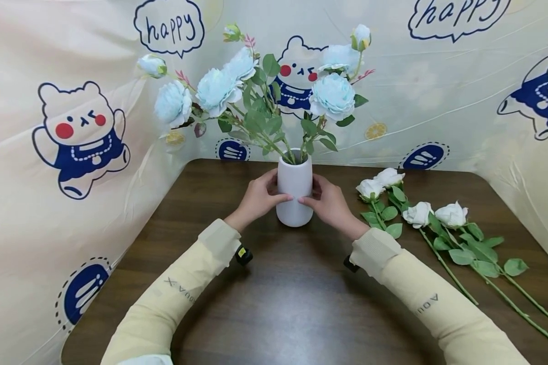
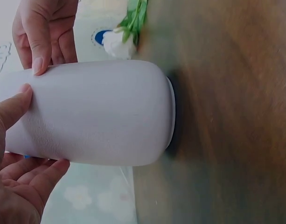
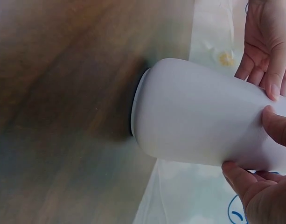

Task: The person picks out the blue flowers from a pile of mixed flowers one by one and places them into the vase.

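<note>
A dark wooden table fills the lower middle of the head view, walled on three sides by a cream plastic sheet printed with cartoon bears and "happy" speech bubbles. At the centre of the frame the left hand curls round the left flank of a white vase, thumb on the near face and fingers wrapped behind. The right hand mirrors it on the right flank, thumb tip close to the left thumb on the front of the vase. In the left wrist view the left thumb presses the vase wall from the lower left of the frame, while the other hand's fingertips rest on the wall at the upper left. The vase stands upright on the table, its base touching the wood. Pale blue flowers on leafy stems rise from its mouth and spread across the upper middle of the frame. To the right of the vase, near the right wrist, four white roses lie flat on the table, their long green stems running towards the lower right corner. Both arms wear cream sleeves.
</note>
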`<state>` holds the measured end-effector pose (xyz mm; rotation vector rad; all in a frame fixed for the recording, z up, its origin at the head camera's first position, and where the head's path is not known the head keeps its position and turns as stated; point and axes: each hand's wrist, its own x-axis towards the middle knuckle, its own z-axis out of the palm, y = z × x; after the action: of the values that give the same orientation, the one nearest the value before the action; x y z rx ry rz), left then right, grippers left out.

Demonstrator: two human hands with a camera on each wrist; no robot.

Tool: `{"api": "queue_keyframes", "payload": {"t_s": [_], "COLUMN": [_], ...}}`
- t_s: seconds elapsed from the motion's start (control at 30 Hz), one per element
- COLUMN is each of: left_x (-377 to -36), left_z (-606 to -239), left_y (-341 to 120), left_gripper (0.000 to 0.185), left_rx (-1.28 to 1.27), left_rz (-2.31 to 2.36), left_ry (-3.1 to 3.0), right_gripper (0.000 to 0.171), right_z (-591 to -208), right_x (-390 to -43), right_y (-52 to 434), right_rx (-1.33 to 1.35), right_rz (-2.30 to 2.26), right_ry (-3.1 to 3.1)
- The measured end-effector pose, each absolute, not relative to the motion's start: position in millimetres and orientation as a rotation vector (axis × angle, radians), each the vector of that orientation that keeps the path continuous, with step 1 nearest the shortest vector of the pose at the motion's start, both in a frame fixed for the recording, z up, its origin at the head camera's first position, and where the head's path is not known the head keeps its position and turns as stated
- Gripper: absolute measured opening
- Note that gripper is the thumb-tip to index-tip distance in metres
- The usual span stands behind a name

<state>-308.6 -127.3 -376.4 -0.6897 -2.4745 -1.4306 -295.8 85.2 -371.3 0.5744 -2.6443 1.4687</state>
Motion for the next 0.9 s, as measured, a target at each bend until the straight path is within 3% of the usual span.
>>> {"api": "queue_keyframes", "payload": {"t_s": [0.5, 0.9], "left_x": [-337, -348], "left_z": [-377, -372], "left_y": [-154, -176], "left_gripper": [0.064, 0.072], "left_rx": [-0.562, -0.429], "left_rz": [-1.473, -1.49], "left_ry": [-2.51, -2.51], "right_gripper": [0.064, 0.065], "right_z": [-374, -371], "right_x": [-335, -354], "right_y": [54, 26], "right_rx": [0.592, 0.623], "right_rz": [1.49, 1.483], "right_ry": [-2.675, -2.693]}}
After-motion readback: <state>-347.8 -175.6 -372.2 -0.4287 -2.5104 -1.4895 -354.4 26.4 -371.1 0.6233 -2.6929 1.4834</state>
